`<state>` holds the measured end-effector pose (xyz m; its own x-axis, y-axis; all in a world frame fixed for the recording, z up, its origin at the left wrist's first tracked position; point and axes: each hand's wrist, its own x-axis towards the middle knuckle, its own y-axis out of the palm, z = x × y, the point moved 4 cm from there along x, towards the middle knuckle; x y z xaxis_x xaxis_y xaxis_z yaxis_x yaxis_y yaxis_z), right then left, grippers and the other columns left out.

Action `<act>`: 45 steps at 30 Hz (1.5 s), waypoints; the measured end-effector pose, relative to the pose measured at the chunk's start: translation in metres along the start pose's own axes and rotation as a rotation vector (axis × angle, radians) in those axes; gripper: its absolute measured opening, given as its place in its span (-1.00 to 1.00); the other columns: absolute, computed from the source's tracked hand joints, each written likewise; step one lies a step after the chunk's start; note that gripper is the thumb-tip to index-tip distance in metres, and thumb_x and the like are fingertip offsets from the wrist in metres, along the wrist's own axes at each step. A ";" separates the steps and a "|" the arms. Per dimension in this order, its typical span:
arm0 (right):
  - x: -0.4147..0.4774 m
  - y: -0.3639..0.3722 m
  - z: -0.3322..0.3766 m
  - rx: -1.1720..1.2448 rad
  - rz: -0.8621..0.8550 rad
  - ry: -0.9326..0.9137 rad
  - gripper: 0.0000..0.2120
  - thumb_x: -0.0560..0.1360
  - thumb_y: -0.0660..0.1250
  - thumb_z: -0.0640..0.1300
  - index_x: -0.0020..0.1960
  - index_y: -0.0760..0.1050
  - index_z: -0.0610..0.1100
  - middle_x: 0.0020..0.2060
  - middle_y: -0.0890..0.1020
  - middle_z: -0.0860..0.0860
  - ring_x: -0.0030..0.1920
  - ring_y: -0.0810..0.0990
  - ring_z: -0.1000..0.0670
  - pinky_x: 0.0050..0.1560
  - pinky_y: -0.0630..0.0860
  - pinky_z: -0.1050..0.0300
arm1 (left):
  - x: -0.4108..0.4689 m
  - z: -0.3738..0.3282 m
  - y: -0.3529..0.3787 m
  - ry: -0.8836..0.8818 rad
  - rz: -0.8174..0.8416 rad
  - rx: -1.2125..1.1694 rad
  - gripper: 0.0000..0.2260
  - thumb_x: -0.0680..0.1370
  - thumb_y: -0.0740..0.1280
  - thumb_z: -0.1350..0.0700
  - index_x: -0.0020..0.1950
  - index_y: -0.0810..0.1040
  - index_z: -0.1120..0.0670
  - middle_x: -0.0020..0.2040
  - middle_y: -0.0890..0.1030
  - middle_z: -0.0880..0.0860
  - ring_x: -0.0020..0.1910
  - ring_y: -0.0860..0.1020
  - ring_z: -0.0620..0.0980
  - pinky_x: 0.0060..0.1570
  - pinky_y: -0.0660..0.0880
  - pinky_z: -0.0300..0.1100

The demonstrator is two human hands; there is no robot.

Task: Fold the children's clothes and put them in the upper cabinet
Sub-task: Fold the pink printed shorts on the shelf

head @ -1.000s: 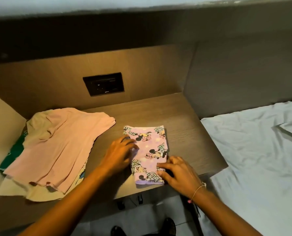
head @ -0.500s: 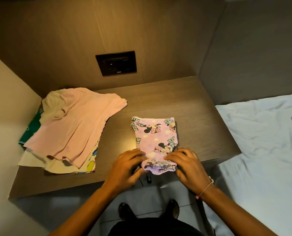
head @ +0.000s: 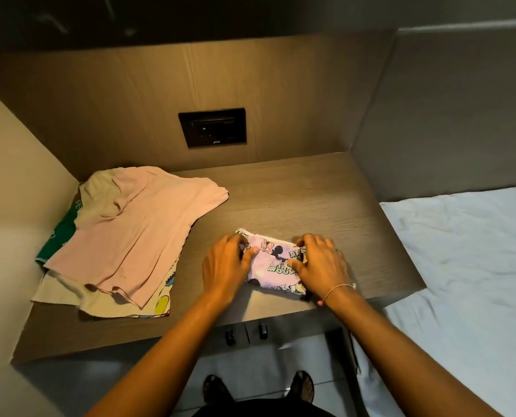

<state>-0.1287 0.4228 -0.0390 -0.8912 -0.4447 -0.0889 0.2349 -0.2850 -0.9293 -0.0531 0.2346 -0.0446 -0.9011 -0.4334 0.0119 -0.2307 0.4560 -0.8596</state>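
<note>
Unfolded pile (head: pixel 124 236): lying at 9 o'clock on the wooden desk (head: pixel 310 200), a pink top covering a cream printed piece and a green one, all waiting to be folded.
Left hand (head: pixel 225 267): pressing palm-down on the left end of the garment, fingers curling onto the cloth, not pinching it.
Lilac cartoon-print garment (head: pixel 276 266): sitting near the desk's front edge at 6 o'clock, folded into a small packet between the two hands.
Handling: likely very light, soft and limp, so the folds are liable to spring open once pressure is coming off; gripping both short ends together, or sliding one palm beneath, looks safest.
Right hand (head: pixel 321 264): bearing down on the right end, fingers spread and bent over the fold.
Bed sheet (head: pixel 461 266): spreading white at 3 o'clock, just beside the desk.
Upper cabinet: not clearly showing in this view.
</note>
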 end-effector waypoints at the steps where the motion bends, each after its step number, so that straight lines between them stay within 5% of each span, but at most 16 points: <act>1: 0.001 0.002 -0.001 0.037 -0.008 -0.002 -0.52 0.43 0.41 0.10 0.27 0.33 0.03 0.20 0.56 -0.03 0.20 0.47 -0.10 0.15 0.47 -0.05 | -0.008 0.005 0.000 -0.015 -0.039 0.016 -0.59 0.52 0.27 -0.25 0.18 0.49 0.03 0.07 0.57 0.00 -0.01 0.53 0.00 -0.13 0.51 -0.09; 5: 0.009 0.004 -0.007 0.046 0.097 0.027 -0.38 0.40 0.44 0.11 0.38 0.30 0.04 0.24 0.56 -0.06 0.23 0.50 -0.13 0.17 0.50 -0.08 | -0.039 0.031 0.011 -0.157 0.033 0.140 -0.45 0.45 0.11 -0.42 0.11 0.48 0.01 0.06 0.51 0.01 0.01 0.49 0.03 -0.11 0.50 -0.06; 9: 0.005 0.007 -0.003 0.130 0.131 0.044 -0.50 0.39 0.46 0.09 0.29 0.46 0.03 0.16 0.59 -0.03 0.13 0.56 -0.07 0.10 0.53 0.02 | -0.036 0.028 0.017 -0.181 0.060 0.047 -0.67 0.52 0.29 -0.18 0.11 0.52 0.05 0.10 0.54 0.05 0.07 0.47 0.04 0.01 0.52 0.03; 17: -0.052 -0.037 -0.057 0.378 -0.321 0.216 -0.65 0.36 0.50 0.05 0.09 0.51 0.02 -0.01 0.63 -0.02 -0.02 0.60 -0.09 -0.09 0.52 0.06 | 0.008 -0.053 0.011 0.089 0.036 -0.228 -0.79 0.49 0.37 -0.12 0.02 0.58 -0.04 -0.09 0.66 -0.07 -0.16 0.57 -0.06 -0.19 0.56 -0.03; 21: -0.071 -0.064 -0.105 0.360 -0.447 0.390 -0.61 0.33 0.49 0.16 0.07 0.48 0.07 -0.02 0.68 -0.01 -0.03 0.63 -0.09 -0.13 0.54 0.03 | 0.038 -0.130 0.037 0.257 0.047 -0.219 -0.75 0.46 0.42 -0.12 0.08 0.61 -0.05 -0.03 0.69 -0.08 -0.06 0.59 -0.04 -0.09 0.51 -0.07; 25: -0.071 -0.064 -0.144 0.224 -0.253 0.480 -0.46 0.39 0.42 0.21 0.25 0.45 -0.06 0.14 0.63 -0.11 0.14 0.57 -0.21 0.05 0.55 -0.14 | 0.044 -0.164 0.075 0.314 0.170 0.009 -0.65 0.52 0.34 -0.10 0.28 0.51 -0.05 0.25 0.58 -0.02 0.26 0.46 0.06 0.20 0.40 0.01; 29: -0.063 -0.063 -0.162 0.151 -0.277 0.243 -0.47 0.51 0.31 0.12 0.42 0.32 -0.03 0.34 0.50 -0.09 0.32 0.45 -0.19 0.21 0.46 -0.15 | 0.005 -0.151 0.102 0.506 0.208 0.108 -0.37 0.53 0.12 -0.29 0.51 0.21 0.01 0.54 0.22 0.04 0.53 0.11 0.09 0.44 0.07 0.12; 33: -0.040 -0.034 -0.167 -0.020 0.047 0.068 -0.40 0.63 0.05 0.09 0.57 -0.13 -0.01 0.57 0.01 0.01 0.56 -0.08 -0.05 0.50 -0.04 -0.15 | -0.013 -0.145 0.131 0.538 0.367 0.245 -0.32 0.58 -0.03 -0.31 0.58 -0.12 0.01 0.60 -0.11 0.01 0.56 -0.22 0.05 0.49 -0.24 0.16; 37: -0.036 -0.026 -0.178 -0.084 0.124 0.135 -0.38 0.63 -0.04 0.13 0.55 -0.28 0.00 0.57 -0.12 0.03 0.56 -0.19 -0.05 0.52 -0.15 -0.16 | -0.006 -0.156 0.128 0.572 0.362 0.298 -0.31 0.58 -0.04 -0.32 0.58 -0.12 0.02 0.60 -0.08 0.02 0.55 -0.24 0.05 0.47 -0.26 0.22; 39: -0.036 -0.030 -0.177 -0.154 0.115 0.177 -0.36 0.62 0.01 0.11 0.56 -0.25 -0.03 0.58 -0.10 -0.01 0.56 -0.18 -0.08 0.51 -0.15 -0.19 | -0.009 -0.152 0.118 0.556 0.346 0.252 -0.31 0.57 -0.03 -0.32 0.58 -0.11 0.01 0.60 -0.09 0.01 0.55 -0.26 0.03 0.46 -0.27 0.23; 42: -0.034 -0.049 -0.147 -0.133 -0.149 0.221 -0.32 0.57 0.19 0.02 0.57 -0.05 -0.11 0.56 0.08 -0.09 0.56 -0.03 -0.16 0.50 -0.06 -0.21 | -0.018 -0.114 0.082 0.472 0.240 0.155 -0.34 0.57 -0.07 -0.31 0.58 -0.13 -0.03 0.58 -0.17 -0.05 0.53 -0.32 -0.03 0.47 -0.31 0.17; 45: -0.021 -0.047 -0.073 0.141 -0.328 0.025 -0.44 0.53 0.30 -0.14 0.49 0.25 -0.16 0.44 0.38 -0.16 0.47 0.26 -0.21 0.46 0.13 -0.16 | -0.027 -0.042 0.027 0.289 0.072 0.132 -0.40 0.60 0.03 -0.23 0.58 -0.06 -0.07 0.57 -0.14 -0.08 0.55 -0.25 -0.03 0.49 -0.25 0.08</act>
<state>-0.1497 0.5073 -0.0197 -0.9370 -0.2893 0.1959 -0.0160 -0.5244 -0.8513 -0.0506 0.2908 -0.0467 -0.9846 -0.1569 0.0768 -0.1300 0.3648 -0.9220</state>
